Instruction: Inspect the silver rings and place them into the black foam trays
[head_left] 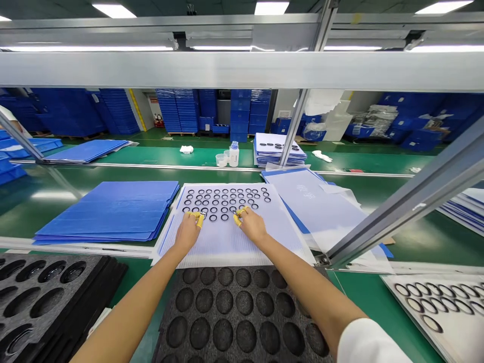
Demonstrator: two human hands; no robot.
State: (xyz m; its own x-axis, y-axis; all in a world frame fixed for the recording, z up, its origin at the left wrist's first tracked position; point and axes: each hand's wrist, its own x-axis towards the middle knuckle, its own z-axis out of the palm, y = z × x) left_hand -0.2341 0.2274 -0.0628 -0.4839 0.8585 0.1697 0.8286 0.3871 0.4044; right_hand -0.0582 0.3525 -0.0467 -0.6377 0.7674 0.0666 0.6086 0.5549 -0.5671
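Note:
A white corrugated sheet [227,242] lies in front of me with several rows of black rings [227,199] on its far half. My left hand [188,231], with yellow finger cots, rests on the sheet and pinches at a ring near the front row. At the front row's right end, my right hand [251,225], also in yellow cots, has its fingertips bent onto a ring. What each pinch holds is too small to tell. A black foam tray [242,312] with round empty pockets lies nearest me, under my forearms.
A stack of blue corrugated sheets [113,212] lies left of the white sheet. White film-covered sheets [321,212] lie to the right. Slanted aluminium frame bars [408,201] cross the right side. More black foam trays [49,297] sit at lower left, and another ring sheet [442,302] at lower right.

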